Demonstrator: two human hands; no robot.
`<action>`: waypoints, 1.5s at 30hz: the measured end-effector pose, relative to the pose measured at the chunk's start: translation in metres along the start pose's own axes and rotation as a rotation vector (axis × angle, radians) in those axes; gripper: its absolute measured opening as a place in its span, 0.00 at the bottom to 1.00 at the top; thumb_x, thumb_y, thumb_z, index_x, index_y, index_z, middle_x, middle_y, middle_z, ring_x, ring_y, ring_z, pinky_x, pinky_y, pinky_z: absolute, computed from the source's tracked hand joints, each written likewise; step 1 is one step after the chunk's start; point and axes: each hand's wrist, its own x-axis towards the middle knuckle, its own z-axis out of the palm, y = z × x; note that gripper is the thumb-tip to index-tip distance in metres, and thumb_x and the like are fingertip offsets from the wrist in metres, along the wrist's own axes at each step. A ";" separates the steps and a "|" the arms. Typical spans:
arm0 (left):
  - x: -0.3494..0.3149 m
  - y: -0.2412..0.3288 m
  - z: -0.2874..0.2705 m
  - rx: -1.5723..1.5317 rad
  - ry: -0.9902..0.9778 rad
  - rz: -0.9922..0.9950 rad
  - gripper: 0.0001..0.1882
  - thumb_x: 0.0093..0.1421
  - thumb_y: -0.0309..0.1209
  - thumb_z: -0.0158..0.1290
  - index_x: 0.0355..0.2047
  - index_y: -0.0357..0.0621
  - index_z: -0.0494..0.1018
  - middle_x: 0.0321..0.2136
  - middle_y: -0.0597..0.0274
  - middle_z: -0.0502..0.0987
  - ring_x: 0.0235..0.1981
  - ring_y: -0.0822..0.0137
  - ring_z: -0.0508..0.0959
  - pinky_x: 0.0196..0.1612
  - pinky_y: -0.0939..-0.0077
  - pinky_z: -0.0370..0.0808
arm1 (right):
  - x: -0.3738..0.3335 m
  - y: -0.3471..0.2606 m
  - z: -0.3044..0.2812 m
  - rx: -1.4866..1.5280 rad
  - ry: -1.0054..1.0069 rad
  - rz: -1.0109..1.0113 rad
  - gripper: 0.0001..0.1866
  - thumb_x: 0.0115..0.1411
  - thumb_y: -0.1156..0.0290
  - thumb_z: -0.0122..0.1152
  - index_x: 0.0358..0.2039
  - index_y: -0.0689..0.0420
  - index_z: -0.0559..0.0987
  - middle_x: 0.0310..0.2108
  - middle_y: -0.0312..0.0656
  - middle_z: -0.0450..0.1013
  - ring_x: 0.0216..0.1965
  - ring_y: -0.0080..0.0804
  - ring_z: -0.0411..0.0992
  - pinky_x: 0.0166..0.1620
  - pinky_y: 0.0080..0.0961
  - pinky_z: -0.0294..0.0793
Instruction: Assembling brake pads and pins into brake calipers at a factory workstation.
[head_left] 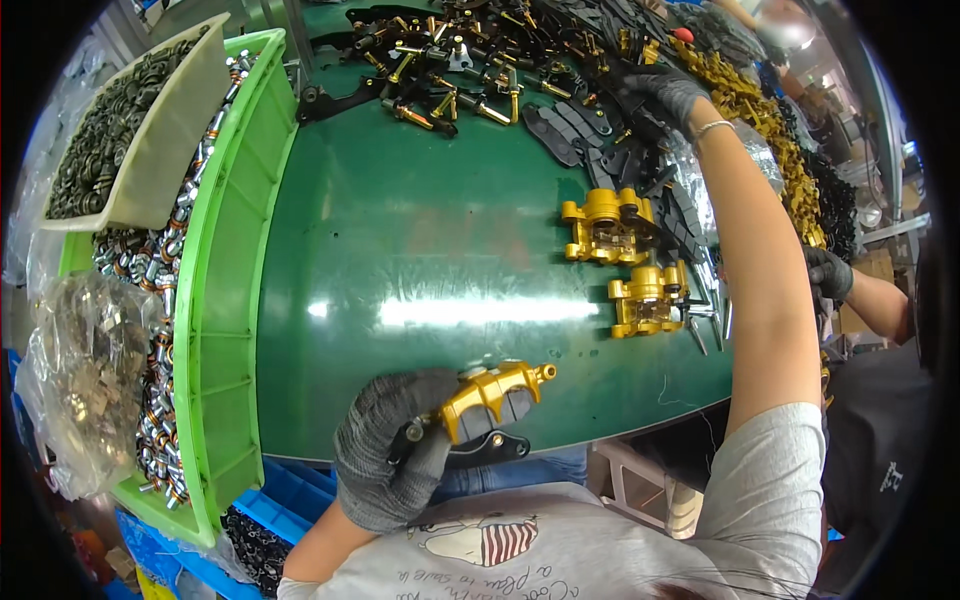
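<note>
My left hand [390, 450], in a grey knit glove, grips a gold brake caliper [490, 395] with a black bracket under it, close to my body at the near edge of the green table [420, 250]. My right hand [665, 95], also gloved, reaches far across the table and rests among flat black brake pads [570, 130]; whether it holds one I cannot tell. Two more gold calipers [605, 225] [645, 298] sit on the table right of centre, beside my right forearm.
A green crate [235, 290] of metal bolts stands at the left, with a beige tray [170, 150] of dark rings on it. Black and gold parts [450, 70] pile at the far side. Another person's gloved hand [828, 272] works at the right.
</note>
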 end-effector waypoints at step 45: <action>-0.007 -0.010 0.007 -0.193 0.053 0.058 0.17 0.52 0.27 0.53 0.44 0.39 0.72 0.41 0.58 0.76 0.44 0.67 0.74 0.51 0.72 0.68 | -0.274 -0.071 0.161 -0.607 -0.059 -0.723 0.17 0.52 0.63 0.63 0.41 0.56 0.75 0.37 0.49 0.71 0.43 0.47 0.69 0.47 0.37 0.70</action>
